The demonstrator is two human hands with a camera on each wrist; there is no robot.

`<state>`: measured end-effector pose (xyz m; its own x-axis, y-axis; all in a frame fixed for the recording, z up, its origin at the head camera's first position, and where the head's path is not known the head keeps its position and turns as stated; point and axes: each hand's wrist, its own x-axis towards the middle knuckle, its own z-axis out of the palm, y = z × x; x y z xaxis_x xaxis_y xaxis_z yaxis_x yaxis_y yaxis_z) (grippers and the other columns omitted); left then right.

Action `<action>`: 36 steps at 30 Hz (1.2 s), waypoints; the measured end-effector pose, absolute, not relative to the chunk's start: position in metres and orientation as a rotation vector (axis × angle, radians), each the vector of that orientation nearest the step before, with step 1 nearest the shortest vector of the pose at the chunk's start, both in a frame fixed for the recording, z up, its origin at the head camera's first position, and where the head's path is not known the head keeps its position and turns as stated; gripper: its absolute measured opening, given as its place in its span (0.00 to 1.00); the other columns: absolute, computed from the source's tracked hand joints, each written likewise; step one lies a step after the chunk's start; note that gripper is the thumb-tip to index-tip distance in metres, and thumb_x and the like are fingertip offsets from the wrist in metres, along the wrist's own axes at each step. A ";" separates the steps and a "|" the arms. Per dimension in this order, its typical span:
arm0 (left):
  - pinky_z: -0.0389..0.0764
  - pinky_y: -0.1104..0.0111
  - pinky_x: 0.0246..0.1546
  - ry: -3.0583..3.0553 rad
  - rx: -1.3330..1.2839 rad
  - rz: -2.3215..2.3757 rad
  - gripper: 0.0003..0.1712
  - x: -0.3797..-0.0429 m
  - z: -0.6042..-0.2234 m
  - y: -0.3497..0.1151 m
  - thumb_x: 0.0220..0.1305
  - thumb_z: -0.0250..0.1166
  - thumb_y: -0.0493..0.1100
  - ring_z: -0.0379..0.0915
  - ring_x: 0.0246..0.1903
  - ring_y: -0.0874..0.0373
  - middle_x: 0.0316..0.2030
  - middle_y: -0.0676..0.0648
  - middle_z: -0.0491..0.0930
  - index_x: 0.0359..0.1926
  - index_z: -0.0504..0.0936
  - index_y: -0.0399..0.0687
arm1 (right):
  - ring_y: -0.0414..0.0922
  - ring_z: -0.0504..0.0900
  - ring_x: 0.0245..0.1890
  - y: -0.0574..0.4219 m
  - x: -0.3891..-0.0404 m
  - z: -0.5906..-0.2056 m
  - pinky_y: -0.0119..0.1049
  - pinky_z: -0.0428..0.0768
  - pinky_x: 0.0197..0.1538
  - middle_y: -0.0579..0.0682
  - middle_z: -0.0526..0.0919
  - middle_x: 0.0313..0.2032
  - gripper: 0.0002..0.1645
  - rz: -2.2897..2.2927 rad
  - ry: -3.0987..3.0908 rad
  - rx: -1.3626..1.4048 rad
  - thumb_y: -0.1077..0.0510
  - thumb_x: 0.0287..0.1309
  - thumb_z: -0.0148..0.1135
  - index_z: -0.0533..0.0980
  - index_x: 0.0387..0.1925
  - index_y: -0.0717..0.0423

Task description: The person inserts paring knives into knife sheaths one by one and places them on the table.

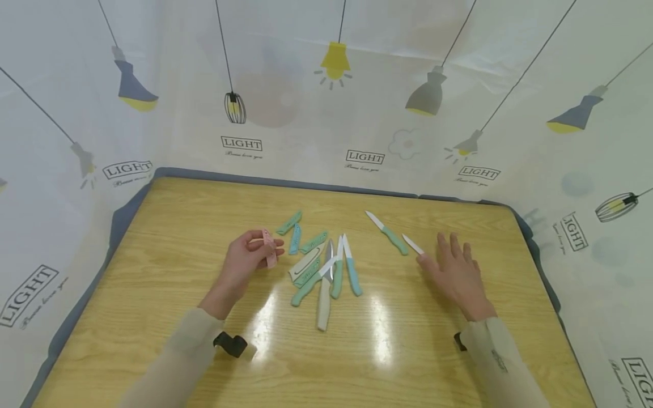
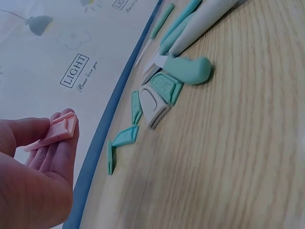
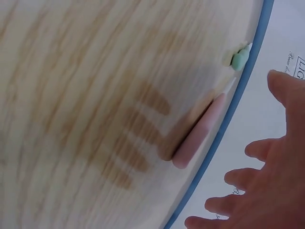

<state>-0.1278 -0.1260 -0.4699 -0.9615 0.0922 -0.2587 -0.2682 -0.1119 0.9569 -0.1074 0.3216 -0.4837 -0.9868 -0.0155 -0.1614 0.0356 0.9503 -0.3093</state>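
Observation:
Between thumb and fingers my left hand point(image 1: 247, 258) pinches a pink knife sheath point(image 2: 61, 132), raised above the table. My right hand point(image 1: 456, 271) hovers with fingers spread over a pink-handled knife point(image 3: 200, 131). In the head view that hand hides the knife's handle, and only its white blade shows. Left of it lies a green-handled knife point(image 1: 395, 240). Mid-table, a large cream-handled knife point(image 1: 323, 309), a blue-handled knife point(image 1: 353, 275) and two more green-handled knives lie close together, some crossing.
Loose sheaths lie left of the knives: a cream one point(image 1: 305, 263), a blue one point(image 1: 295, 239) and several green ones, including one at the back point(image 1: 289, 222). A printed curtain point(image 1: 306, 130) surrounds the wooden table point(image 1: 168, 243) behind its blue-grey edge.

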 end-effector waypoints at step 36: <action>0.83 0.65 0.41 1.762 -0.289 2.295 0.28 -0.126 -0.477 -0.108 0.68 0.60 0.36 0.83 0.42 0.51 0.51 0.31 0.78 0.63 0.63 0.28 | 0.50 0.76 0.33 0.321 -0.110 -0.492 0.47 0.78 0.36 0.59 0.80 0.37 0.21 -0.520 2.926 0.090 0.51 0.67 0.55 0.77 0.45 0.69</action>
<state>-0.1260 -0.1077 -0.4772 -0.9532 0.0643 -0.2954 -0.3020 -0.2483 0.9204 -0.1101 0.3207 -0.4924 -0.9841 0.0302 -0.1751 0.0887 0.9375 -0.3364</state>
